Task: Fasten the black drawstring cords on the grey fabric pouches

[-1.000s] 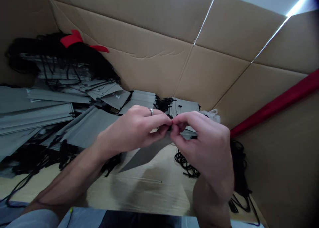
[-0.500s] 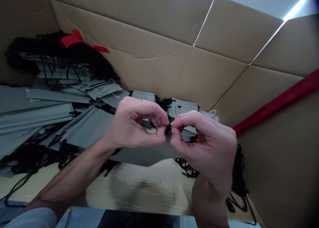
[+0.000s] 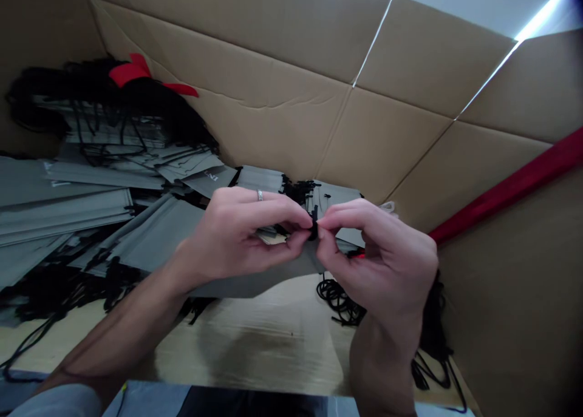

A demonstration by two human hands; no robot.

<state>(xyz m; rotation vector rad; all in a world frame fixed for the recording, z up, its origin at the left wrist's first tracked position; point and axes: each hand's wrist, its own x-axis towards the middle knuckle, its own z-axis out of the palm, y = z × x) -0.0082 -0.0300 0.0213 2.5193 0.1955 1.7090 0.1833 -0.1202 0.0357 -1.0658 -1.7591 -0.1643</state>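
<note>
In the middle of the view, my left hand [image 3: 246,232] and my right hand [image 3: 382,247] meet with their fingertips almost touching. Both are closed in a pinch on a short piece of black cord [image 3: 314,213]; its tip sticks up between them. The fingers hide the rest of the cord, and I cannot tell if it is knotted. Below the hands hangs or lies a flat grey pouch [image 3: 255,286], partly covered by them. My left hand wears a ring.
Grey pouches with black cords [image 3: 155,229] are heaped on the left. A black cord bundle with a red strip [image 3: 132,71] tops the back-left stack. Loose black cords [image 3: 339,301] lie on the tabletop [image 3: 273,350]. Cardboard walls [image 3: 273,89] surround it; a red band [image 3: 505,189] crosses the right.
Both hands have shifted slightly right. My left hand has rolled a little, showing its ring more fully. The black cord's tip now stands up between the fingertips.
</note>
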